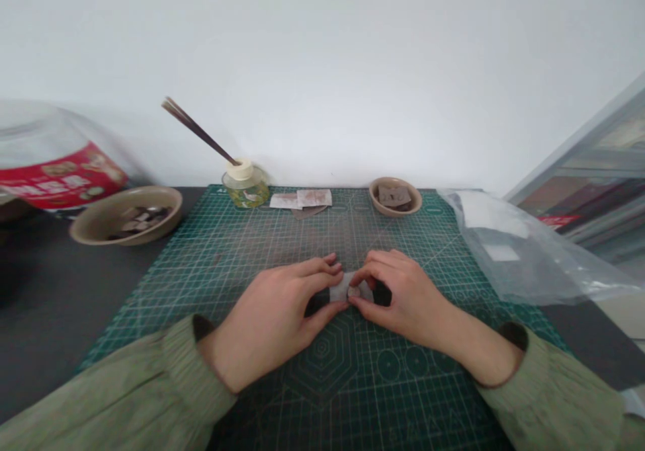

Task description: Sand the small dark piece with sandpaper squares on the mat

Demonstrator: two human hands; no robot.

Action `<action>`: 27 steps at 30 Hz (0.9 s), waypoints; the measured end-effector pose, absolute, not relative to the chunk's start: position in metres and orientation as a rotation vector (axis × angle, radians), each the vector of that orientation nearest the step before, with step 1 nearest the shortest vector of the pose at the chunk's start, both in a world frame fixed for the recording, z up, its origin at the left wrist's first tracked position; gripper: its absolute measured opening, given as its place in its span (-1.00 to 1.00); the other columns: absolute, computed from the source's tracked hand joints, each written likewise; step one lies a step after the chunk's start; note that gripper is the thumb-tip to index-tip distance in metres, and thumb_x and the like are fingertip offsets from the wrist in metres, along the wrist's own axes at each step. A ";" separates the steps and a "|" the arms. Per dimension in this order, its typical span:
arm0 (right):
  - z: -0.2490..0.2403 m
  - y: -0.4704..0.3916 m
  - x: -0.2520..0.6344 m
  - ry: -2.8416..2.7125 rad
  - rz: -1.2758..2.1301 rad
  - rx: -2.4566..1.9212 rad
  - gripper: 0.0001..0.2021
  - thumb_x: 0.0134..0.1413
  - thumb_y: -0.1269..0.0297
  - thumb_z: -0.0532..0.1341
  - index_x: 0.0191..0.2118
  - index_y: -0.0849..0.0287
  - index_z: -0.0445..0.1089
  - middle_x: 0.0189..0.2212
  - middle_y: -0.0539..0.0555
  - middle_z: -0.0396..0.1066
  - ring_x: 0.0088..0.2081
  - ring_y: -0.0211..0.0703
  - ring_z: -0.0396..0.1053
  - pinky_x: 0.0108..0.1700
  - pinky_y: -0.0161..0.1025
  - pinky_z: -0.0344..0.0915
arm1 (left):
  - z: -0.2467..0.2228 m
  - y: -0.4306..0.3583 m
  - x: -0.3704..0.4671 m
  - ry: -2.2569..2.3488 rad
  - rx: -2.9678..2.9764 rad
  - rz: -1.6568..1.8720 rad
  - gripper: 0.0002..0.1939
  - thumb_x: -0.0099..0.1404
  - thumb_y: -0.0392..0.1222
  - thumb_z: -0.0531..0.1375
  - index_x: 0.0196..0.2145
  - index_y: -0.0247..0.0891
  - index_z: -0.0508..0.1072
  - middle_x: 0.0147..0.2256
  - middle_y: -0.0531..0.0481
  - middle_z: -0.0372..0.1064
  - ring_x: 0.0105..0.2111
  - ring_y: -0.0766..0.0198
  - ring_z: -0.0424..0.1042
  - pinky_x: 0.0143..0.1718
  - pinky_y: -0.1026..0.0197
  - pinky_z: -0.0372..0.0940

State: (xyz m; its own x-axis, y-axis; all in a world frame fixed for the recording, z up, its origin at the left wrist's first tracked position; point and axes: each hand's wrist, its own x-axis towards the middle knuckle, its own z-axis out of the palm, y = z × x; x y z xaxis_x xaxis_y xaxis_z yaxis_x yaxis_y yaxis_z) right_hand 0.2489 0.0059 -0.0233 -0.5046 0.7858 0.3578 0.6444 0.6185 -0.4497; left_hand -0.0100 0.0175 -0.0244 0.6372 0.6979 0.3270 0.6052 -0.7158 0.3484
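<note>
On the green cutting mat [242, 263] lies a small pale grey strip, which looks like sandpaper [338, 292]. My left hand [282, 300] is curved around its left end, with thumb and fingers pressing on it from both sides. Between the thumb and index finger of my right hand [403, 290] is a small brownish piece, perhaps wood [354, 292], touching the top of the strip. Fingers cover parts of both things, so the piece's full shape is hidden.
Behind stand a reed diffuser [246, 185], used-looking paper strips [313, 198] and a small bowl [398, 212] with brown blocks. To the left are a larger bowl [88, 229] of small pieces and a red-labelled plastic jar [60, 175]. A clear plastic bag [534, 263] lies right.
</note>
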 end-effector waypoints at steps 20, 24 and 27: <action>-0.016 0.010 0.251 -2.340 0.343 -1.190 -0.95 0.36 0.34 0.41 -0.12 0.14 0.56 -0.31 -0.01 0.44 -0.26 -0.11 0.40 -0.13 -0.12 0.21 | -0.021 0.019 -0.008 1.087 2.631 0.631 -0.70 0.57 -0.03 0.35 0.16 -0.08 0.73 0.24 -0.02 0.66 0.26 -0.04 0.64 0.28 -0.08 0.58; -0.016 0.011 0.244 -2.341 0.362 -1.155 -0.92 0.32 0.36 0.42 -0.11 0.15 0.56 -0.29 0.00 0.45 -0.25 -0.10 0.41 -0.13 -0.13 0.23 | -0.019 0.019 -0.007 1.092 2.636 0.638 -0.68 0.58 0.00 0.34 0.16 -0.10 0.73 0.22 -0.04 0.67 0.23 -0.05 0.66 0.26 -0.10 0.59; -0.017 0.009 0.245 -2.358 0.352 -1.125 -0.92 0.32 0.36 0.41 -0.11 0.16 0.56 -0.28 0.02 0.47 -0.24 -0.09 0.42 -0.13 -0.13 0.24 | -0.019 0.020 -0.008 1.091 2.639 0.644 -0.68 0.56 -0.02 0.36 0.16 -0.11 0.74 0.21 -0.04 0.68 0.21 -0.06 0.67 0.27 -0.10 0.58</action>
State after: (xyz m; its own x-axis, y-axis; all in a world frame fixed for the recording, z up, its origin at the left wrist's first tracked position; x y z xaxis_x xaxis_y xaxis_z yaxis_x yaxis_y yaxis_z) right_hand 0.2453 0.0087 -0.0167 -0.5337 0.7802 0.3263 0.6507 0.6253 -0.4308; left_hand -0.0079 0.0196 -0.0193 0.6295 0.7111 0.3132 0.6176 -0.7025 0.3536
